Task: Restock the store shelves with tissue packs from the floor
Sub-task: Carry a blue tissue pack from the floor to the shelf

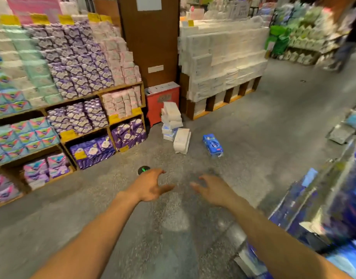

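A leaning stack of white tissue packs [171,117] stands on the grey floor beside a red box. One white pack [182,140] leans against its base. A blue tissue pack [212,145] lies alone on the floor to the right. My left hand [151,185] and my right hand [213,189] are stretched out in front of me above the floor, fingers spread, holding nothing. Both hands are well short of the packs.
Wooden shelves [104,91] with purple, pink and teal packs fill the left. A pallet of white packs [223,63] stands behind the stack, next to a brown pillar [151,37]. A blue-stocked shelf [314,208] is at my right. A person [348,39] stands far right. A small round floor fitting [144,169] lies near my left hand.
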`<state>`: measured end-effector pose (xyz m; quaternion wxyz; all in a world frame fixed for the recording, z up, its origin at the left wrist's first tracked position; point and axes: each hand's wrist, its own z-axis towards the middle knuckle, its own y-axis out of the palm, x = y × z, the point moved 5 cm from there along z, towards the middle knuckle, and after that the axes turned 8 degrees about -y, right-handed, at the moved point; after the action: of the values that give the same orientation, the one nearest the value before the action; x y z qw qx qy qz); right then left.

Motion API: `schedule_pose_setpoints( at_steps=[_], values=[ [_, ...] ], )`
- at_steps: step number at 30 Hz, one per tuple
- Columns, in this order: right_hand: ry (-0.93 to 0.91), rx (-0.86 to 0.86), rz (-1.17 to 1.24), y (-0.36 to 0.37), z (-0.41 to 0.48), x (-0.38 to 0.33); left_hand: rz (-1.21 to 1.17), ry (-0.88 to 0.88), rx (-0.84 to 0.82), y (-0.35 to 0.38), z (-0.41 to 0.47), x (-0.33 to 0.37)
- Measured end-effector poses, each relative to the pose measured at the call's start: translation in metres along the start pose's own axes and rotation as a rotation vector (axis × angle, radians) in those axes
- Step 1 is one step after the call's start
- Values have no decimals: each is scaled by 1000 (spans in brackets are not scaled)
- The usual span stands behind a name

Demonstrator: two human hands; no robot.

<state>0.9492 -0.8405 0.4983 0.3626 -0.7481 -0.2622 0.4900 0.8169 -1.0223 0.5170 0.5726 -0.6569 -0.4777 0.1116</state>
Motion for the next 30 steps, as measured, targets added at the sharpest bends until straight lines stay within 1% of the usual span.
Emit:
schedule_pose_setpoints(
  at_steps=[2,7,10,13,15,18,20,26,30],
  values=[
    [28,28,21,-22,39,15,0,13,-22,-11,59,6],
    [161,69,57,-71,150,89,49,75,-66,-20,217,44],
    [214,62,116,-118,218,139,21,75,-84,-30,310,75],
    [279,94,153,-173,284,188,-9,71,-98,-51,395,106],
    [296,112,140,-207,327,210,3,57,-109,-68,451,126],
    [281,119,145,-250,387,241,19,78,-97,-89,530,157],
    [304,124,142,-275,426,263,27,97,-93,-99,584,177],
    [338,129,157,-323,549,339,76,196,-123,-105,761,225],
    [438,137,165,-344,627,391,113,246,-178,-94,881,253]
  ],
)
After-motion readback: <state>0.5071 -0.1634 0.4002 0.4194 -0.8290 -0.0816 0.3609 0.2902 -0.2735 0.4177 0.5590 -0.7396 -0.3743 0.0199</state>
